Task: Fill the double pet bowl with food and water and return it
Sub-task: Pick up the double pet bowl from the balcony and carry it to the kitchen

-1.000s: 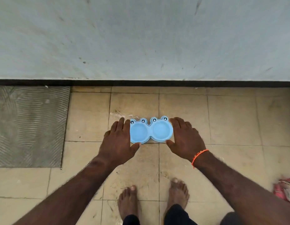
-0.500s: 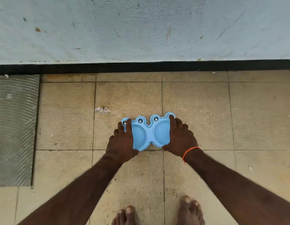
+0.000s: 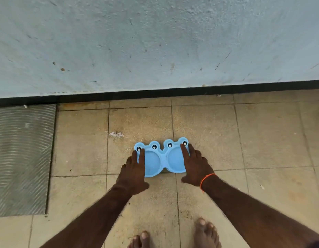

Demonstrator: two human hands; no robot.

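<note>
Fingers of both hands clasp the ends of the blue double pet bowl on the floor; both wells look empty, so filling remains.

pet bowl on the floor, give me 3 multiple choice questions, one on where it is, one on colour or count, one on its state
1. Where does the double pet bowl sit?
A. on the tiled floor near the wall
B. on the grey mat
C. on a table

2. How many round wells does the bowl have?
A. one
B. two
C. four

3. What is in the wells?
A. kibble
B. a toy
C. nothing visible

Answers:
1 A: it lies on the beige tiles, a short way in front of the wall's dark base strip.
2 B: two light blue wells side by side, with four cartoon eyes along the far rim.
3 C: both wells show bare blue plastic, while the left hand and right hand hold its two ends.
</note>
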